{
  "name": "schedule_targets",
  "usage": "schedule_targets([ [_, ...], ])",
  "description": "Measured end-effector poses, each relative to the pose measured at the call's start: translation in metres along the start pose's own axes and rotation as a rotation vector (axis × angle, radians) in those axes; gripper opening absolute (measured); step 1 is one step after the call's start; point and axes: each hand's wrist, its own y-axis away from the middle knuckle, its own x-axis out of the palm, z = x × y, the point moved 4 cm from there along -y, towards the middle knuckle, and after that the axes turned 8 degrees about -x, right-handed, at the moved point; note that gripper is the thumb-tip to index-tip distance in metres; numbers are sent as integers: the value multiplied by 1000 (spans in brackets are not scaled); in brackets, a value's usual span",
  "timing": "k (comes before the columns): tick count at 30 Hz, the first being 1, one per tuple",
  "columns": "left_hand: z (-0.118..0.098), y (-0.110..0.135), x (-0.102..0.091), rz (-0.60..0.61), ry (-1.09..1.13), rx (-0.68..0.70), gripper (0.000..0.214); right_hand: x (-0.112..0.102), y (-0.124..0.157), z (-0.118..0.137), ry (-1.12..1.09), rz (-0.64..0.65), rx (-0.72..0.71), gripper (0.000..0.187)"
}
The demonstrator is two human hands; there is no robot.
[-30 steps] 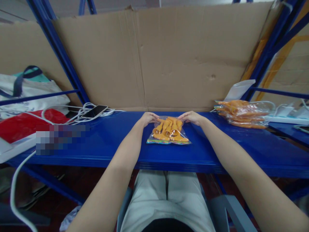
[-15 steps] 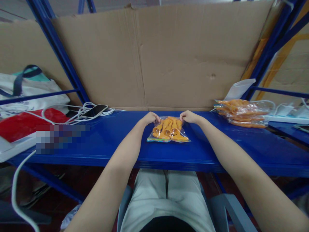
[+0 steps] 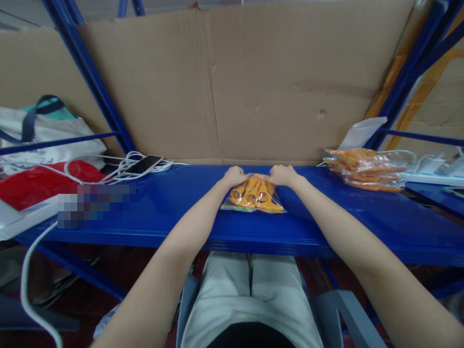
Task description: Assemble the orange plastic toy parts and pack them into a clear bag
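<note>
A clear plastic bag of orange pieces (image 3: 253, 197) lies on the blue shelf (image 3: 174, 212) right in front of me. My left hand (image 3: 235, 175) is closed on the bag's far left corner. My right hand (image 3: 282, 174) is closed on its far right corner. Both fists sit close together along the bag's top edge, and the fingertips are hidden behind the knuckles.
A pile of similar orange-filled bags (image 3: 364, 168) lies at the right, with a white power strip (image 3: 433, 176) beyond it. At the left are a phone (image 3: 142, 165) on white cables, a red and white pack (image 3: 32, 188) and a cloth bag (image 3: 43, 137). Cardboard (image 3: 239, 82) backs the shelf.
Both hands have drawn closer together along the bag's top edge and curled from flatter fingers into fists. The bag has stayed where it was.
</note>
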Motion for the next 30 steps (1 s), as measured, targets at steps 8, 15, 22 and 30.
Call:
schedule_targets([
  [8,-26,12,3,26,75,348,51,-10,6,18,35,-140,-119,34],
  [15,-35,18,0,87,-4,415,47,-6,6,26,41,-47,-153,29],
  [22,-39,15,1,16,7,421,39,-5,1,20,-133,16,-158,36],
  [30,-35,17,3,204,290,200,27,3,-6,20,-130,-9,-180,32],
])
